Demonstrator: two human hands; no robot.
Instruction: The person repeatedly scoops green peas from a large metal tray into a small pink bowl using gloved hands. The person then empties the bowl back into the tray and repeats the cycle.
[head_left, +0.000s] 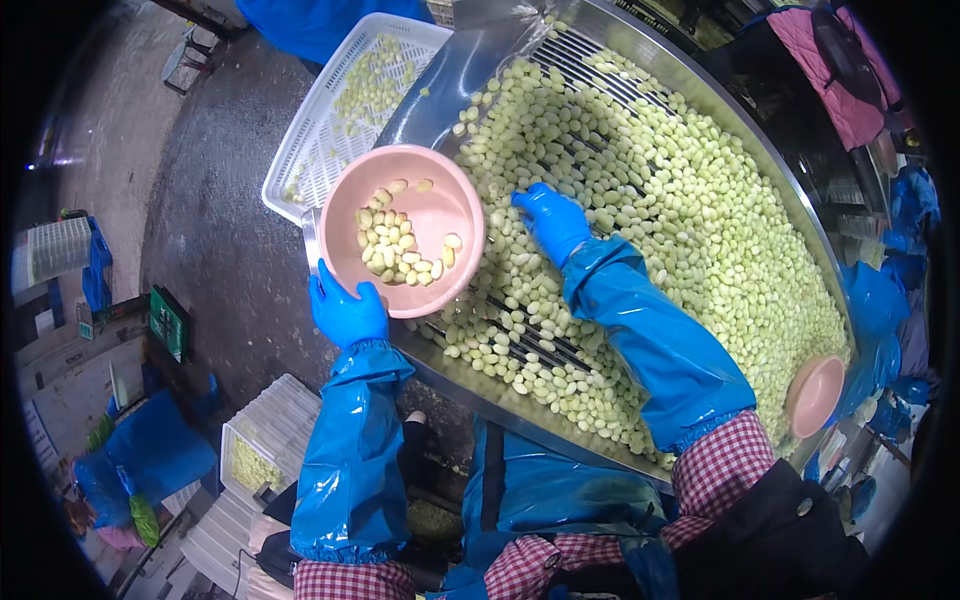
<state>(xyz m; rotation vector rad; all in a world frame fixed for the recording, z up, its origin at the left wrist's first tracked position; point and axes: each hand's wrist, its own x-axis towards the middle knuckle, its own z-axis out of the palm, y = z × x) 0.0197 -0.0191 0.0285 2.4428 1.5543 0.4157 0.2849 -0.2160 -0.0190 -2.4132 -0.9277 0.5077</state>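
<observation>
Pale green, peeled grape-like fruits (720, 225) cover a slotted metal sorting table. A pink plastic bowl (457, 202) at the table's left end holds a small heap of yellowish fruits. My left hand (349, 304), in a blue glove, is at the bowl's lower left rim, thumb near the rim; whether it grips the rim is hard to tell. My right hand (551, 221), gloved in blue, rests among the fruits right of the bowl with its fingers bent; its fingertips are partly hidden, so I cannot tell whether it holds a fruit.
A white perforated plastic basket (300, 135) with some fruits stands beyond the metal chute (427, 97). A smaller pink bowl (815, 396) lies tilted at the far right of the table. Stacked white crates (277, 405) stand at lower left. The table's metal rim (480, 405) runs before me.
</observation>
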